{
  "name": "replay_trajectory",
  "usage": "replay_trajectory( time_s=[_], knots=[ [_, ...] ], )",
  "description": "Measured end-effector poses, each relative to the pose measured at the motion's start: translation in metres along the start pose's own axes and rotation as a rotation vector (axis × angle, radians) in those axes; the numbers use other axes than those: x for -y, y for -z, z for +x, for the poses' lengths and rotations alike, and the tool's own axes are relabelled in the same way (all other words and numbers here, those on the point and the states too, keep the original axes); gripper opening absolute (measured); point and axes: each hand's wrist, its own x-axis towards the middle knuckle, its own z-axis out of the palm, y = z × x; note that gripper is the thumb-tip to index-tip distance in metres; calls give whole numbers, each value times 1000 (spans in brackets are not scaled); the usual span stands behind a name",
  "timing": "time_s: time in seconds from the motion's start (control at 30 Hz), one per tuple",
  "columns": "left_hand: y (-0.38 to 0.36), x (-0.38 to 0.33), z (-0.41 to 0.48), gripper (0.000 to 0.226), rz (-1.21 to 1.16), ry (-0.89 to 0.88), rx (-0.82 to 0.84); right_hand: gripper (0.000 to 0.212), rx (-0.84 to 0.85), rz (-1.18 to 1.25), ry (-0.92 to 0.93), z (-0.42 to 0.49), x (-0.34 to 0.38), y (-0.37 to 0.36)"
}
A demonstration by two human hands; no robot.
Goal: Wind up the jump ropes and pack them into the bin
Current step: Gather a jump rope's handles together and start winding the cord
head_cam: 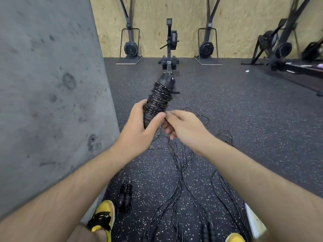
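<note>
Left hand (139, 126) clamped on wound jump rope (160, 97), right hand (183, 124) pinching its tail: slack there risks coils springing loose, snagging floor ropes (180, 180).

Rope (160, 97): glossy black cord. Floor (227, 110): matt speckled rubber. Pillar (49, 84): rough pitted concrete. Wall (188, 20): chipboard.

Black wound jump rope bundle (158, 100), cord flecked white. Thin black loose cords (181, 172) on black rubber floor (227, 105) speckled white. Yellow-and-black laced shoe (103, 217). Grey pitted concrete wall (49, 84). Tan chipboard panel (188, 14). Black rowing machine (169, 46).
</note>
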Motion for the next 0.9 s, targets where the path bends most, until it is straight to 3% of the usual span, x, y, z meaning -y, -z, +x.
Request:
replay_trajectory(
  time_s=[0.1, 0.2, 0.4, 0.53, 0.63, 0.9],
  knots=[
    [3, -3, 3, 65, -162, 34, -3, 32, -46, -279, 157, -14, 5, -12],
    [9, -1, 6, 59, -276, 2, -6, 38, -51, -363, 271, -24, 7, -17],
    [18, -2, 8, 34, -560, 181, 21, 62, 65, -346, 417, -24, 11, -9],
    [20, -9, 6, 38, -805, 233, 92, 42, -5, -399, 579, -20, 9, -3],
    [26, -9, 6, 62, -952, 261, 142, 35, -98, -386, 727, -18, 10, 1],
    [33, -2, 5, 78, -963, 280, 271, 37, -47, -88, 646, -21, 22, 5]
  ],
)
